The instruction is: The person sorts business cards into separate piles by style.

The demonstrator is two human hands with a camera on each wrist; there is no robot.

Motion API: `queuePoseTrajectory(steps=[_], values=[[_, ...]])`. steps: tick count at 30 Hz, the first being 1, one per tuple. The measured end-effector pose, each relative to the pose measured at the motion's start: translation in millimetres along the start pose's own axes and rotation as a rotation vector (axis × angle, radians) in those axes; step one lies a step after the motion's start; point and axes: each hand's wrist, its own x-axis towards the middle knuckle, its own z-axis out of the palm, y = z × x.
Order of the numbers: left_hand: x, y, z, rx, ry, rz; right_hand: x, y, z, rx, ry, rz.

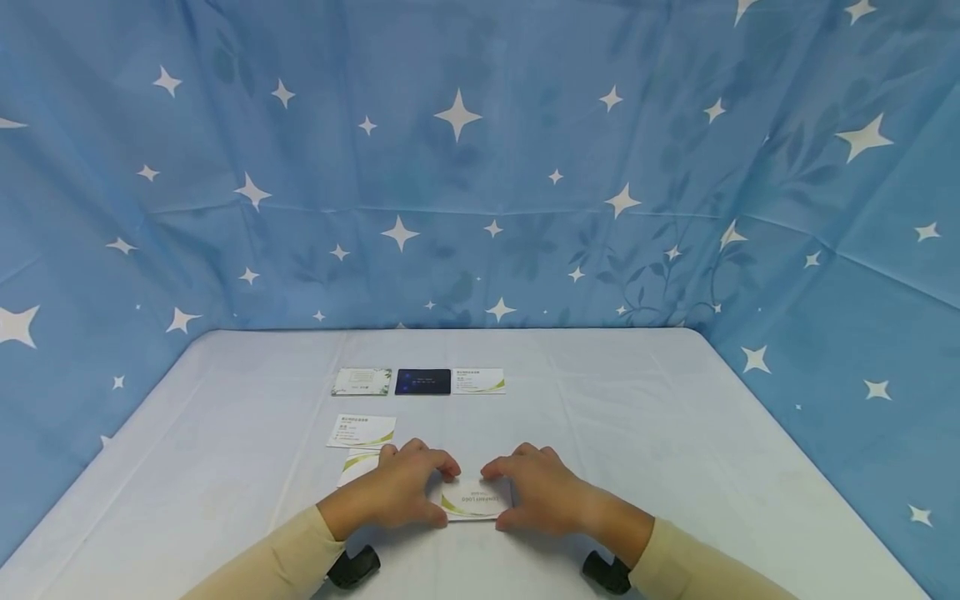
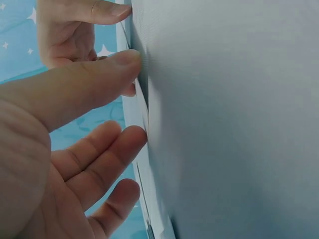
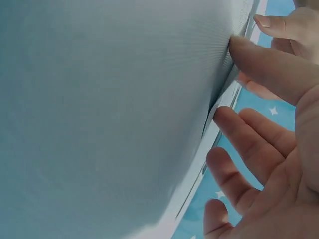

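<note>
A white business card (image 1: 474, 500) with a green-gold curve and printed lettering lies flat near the middle front of the table; whether several are stacked there I cannot tell. My left hand (image 1: 408, 487) holds its left side, thumb at the near corner and index finger at the far edge. On the right side, my right hand (image 1: 543, 492) grips it the same way. The left wrist view shows the left thumb (image 2: 119, 62) low at the tabletop, other fingers loosely bent. In the right wrist view the right thumb (image 3: 249, 52) touches down similarly.
A floral-edged card (image 1: 362, 382), a dark blue card (image 1: 423, 382) and a white card (image 1: 478, 381) form a row farther back. Another white card (image 1: 362, 431) lies left, above a card (image 1: 357, 467) partly hidden by my left hand. A starry blue curtain (image 1: 457, 167) hangs behind the white table (image 1: 637, 417).
</note>
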Motion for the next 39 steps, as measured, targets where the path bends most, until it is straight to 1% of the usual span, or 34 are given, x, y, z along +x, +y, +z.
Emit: queuePoseTrajectory(steps=[2,5,9,13,19,22,25,28,30,36,39], values=[[0.2,-0.5,0.1,-0.004,0.005,-0.010,0.8,0.0,0.5,0.017,0.012,0.015],[1.0,-0.7,0.7,0.001,0.013,-0.018,1.5,1.4,1.3,0.044,0.030,0.061],[2.7,-1.8,1.9,0.025,0.028,-0.028,2.3,3.8,2.0,0.061,0.043,0.108],[3.9,-2.4,2.2,0.052,0.041,-0.037,3.5,4.7,2.0,0.095,0.043,0.115],[3.9,-1.6,1.9,0.059,0.053,-0.058,5.0,4.3,0.7,0.133,0.044,0.140],[5.8,-1.3,0.9,0.061,0.079,-0.061,7.0,4.5,-2.6,0.146,0.054,0.154],[10.6,-1.3,-1.5,0.057,0.122,-0.073,11.5,6.6,-7.4,0.154,0.079,0.161],[19.1,-2.8,-6.5,0.046,0.156,-0.089,19.1,10.3,-13.3,0.158,0.115,0.162],[27.8,-5.2,-12.0,0.043,0.166,-0.106,26.3,13.9,-17.5,0.154,0.140,0.167],[61.6,-18.6,-31.5,0.047,0.203,-0.132,54.2,31.5,-32.8,0.139,0.214,0.166],[78.8,-24.7,-39.3,0.041,0.208,-0.141,67.8,42.6,-40.5,0.145,0.224,0.179]])
